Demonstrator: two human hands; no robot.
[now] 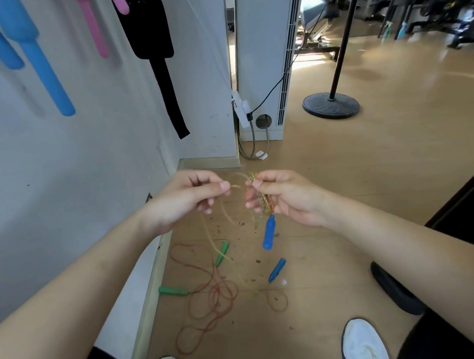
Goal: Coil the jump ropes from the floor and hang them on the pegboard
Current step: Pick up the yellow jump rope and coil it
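Observation:
My right hand [284, 197] grips several loops of a clear yellowish jump rope, and one blue handle [270, 232] hangs below its fingers. My left hand [186, 198] pinches the same rope a short way to the left. The rope runs down to the second blue handle [277, 269] on the floor. A reddish rope [210, 296] with two green handles [222, 253] [172, 290] lies tangled on the floor beneath my arms. The pegboard itself is not plainly visible.
Blue [39, 61], pink [93, 29] and black [149, 31] items hang on the white wall at left. A white cabinet [264, 65] with cables stands ahead. A black stand base [331, 106] sits on the wooden floor. My white shoes [363, 344] are below.

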